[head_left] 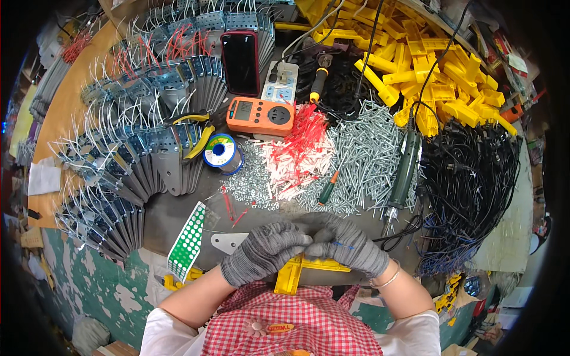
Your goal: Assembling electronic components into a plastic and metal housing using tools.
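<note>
Both my hands wear grey knit gloves and meet at the table's front edge. My left hand (266,252) has its fingers curled and pressed together, with the thumb side toward the right hand. My right hand (351,244) is closed too, its fingertips bunched against the left's and slightly blurred. Whatever lies between the fingertips is hidden. Beneath them sits a yellow plastic piece (288,277), partly covered by the gloves. A grey metal plate with a hole (227,242) sticks out left of my left hand. By my right hand runs a black cable (389,238).
Screws (371,151), red-and-white small parts (300,160) and nuts (246,178) lie ahead. An electric screwdriver (405,169) and black cables (469,190) are right, yellow housings (427,65) behind. Left stand metal brackets (124,154), pliers (200,141), solder (223,153) and a green-dotted sheet (187,242).
</note>
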Available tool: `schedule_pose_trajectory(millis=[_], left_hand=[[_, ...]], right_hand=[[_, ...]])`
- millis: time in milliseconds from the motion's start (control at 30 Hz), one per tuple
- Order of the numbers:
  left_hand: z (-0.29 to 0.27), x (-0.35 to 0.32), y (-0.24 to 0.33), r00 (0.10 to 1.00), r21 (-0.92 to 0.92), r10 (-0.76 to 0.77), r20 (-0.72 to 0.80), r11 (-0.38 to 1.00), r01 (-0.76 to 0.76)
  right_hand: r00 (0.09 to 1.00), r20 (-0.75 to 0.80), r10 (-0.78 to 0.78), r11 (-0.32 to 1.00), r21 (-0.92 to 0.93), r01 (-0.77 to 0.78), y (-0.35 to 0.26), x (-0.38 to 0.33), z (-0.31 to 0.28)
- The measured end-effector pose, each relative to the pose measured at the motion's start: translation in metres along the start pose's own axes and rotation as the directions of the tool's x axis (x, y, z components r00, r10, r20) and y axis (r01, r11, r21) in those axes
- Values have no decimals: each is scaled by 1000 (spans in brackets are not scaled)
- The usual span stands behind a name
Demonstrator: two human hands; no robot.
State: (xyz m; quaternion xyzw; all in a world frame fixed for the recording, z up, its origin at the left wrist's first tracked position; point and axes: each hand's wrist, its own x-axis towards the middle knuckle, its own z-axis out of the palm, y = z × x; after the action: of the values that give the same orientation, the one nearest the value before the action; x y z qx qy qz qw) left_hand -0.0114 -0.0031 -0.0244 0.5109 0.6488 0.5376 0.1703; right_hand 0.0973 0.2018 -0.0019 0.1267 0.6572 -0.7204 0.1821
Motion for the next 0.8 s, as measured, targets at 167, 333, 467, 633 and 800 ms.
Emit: schedule_pose_trajectory(millis=[167, 333, 467, 633, 800], left_hand=[[2, -3, -3, 999, 158, -39, 14, 987, 36], [11, 6, 2, 999, 58, 35, -27, 998, -34], [23, 8, 20, 993, 299, -60, 106, 954, 25], [-27, 41, 28, 987, 633, 118, 108, 757, -160], [-60, 51, -42, 942, 781, -290, 169, 622, 51]], right_hand=[[986, -160, -53, 910, -413, -18, -16, -11, -11], [972, -232, 26, 996, -81, -46, -2, -13, -12], [959, -267, 96, 989, -85, -122, -7, -2, -4], [946, -307, 99, 969, 245, -23, 1, 3, -3], [967, -239, 89, 969, 245, -29, 5, 8, -1]])
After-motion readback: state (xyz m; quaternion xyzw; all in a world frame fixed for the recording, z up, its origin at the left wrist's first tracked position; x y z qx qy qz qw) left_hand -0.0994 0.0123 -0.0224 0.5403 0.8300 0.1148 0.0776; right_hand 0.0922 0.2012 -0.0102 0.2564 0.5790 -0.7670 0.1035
